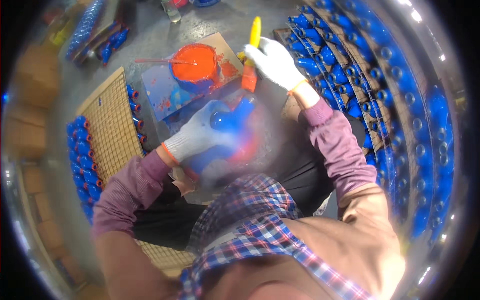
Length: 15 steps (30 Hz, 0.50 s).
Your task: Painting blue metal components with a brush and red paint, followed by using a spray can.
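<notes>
My left hand, in a white knit glove with an orange cuff, is closed round a glossy blue fitting. The fitting has a short neck angled up to the right, and its lower part is lost in a blurred patch. My right hand, gloved the same way, grips a paintbrush with a yellow handle. Its bristles are coated orange-red and point down, just above the fitting's neck, apart from it. Beyond my left hand stands a round pot of orange-red paint, with a thin stick lying across it.
The pot rests on a paint-spattered board. At right, wire racks carry many blue fittings in rows. A wire-mesh panel and red-rimmed blue fittings lie at left. Cartons line the far left; a bottle stands ahead.
</notes>
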### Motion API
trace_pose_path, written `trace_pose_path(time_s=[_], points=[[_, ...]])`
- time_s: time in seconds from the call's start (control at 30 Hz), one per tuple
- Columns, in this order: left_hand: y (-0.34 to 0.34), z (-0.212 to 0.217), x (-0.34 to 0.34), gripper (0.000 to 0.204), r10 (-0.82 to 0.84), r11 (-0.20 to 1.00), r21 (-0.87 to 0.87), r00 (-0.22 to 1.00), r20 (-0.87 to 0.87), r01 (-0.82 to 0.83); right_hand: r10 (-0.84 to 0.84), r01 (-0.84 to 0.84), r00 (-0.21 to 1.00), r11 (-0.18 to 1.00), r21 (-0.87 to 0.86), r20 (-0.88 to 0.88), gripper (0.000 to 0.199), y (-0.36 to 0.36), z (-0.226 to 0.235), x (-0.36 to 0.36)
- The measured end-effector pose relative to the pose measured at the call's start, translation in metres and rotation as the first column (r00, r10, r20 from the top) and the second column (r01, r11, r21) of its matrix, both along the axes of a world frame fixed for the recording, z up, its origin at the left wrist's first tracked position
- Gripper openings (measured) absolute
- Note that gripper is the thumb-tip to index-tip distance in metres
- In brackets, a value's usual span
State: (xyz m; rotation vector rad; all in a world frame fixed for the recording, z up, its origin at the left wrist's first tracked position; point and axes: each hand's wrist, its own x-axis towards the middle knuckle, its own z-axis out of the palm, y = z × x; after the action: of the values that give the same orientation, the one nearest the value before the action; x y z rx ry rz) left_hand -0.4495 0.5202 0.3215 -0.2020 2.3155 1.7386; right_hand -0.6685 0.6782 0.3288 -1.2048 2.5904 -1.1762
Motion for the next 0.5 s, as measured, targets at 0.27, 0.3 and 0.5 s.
trace_pose_path(time_s=[0.27, 0.3, 0.5], points=[[0.017, 0.028, 0.007, 0.073, -0.255, 0.636, -0.761, 0.966, -0.049, 0.129, 0.133, -0.114, 0.983, 0.983, 0.145, -0.129, 0.042, -0.004, -0.009, 0.038], [0.018, 0.030, 0.009, 0.072, -0.277, 0.585, -0.804, 0.958, -0.072, 0.109, 0.152, -0.135, 0.980, 0.983, 0.127, -0.132, 0.042, 0.002, -0.005, 0.046], [0.007, 0.029, 0.014, 0.072, -0.113, 0.923, -0.373, 0.993, -0.026, 0.095, 0.072, -0.117, 0.963, 0.980, -0.163, -0.259, 0.023, 0.037, 0.010, 0.084]])
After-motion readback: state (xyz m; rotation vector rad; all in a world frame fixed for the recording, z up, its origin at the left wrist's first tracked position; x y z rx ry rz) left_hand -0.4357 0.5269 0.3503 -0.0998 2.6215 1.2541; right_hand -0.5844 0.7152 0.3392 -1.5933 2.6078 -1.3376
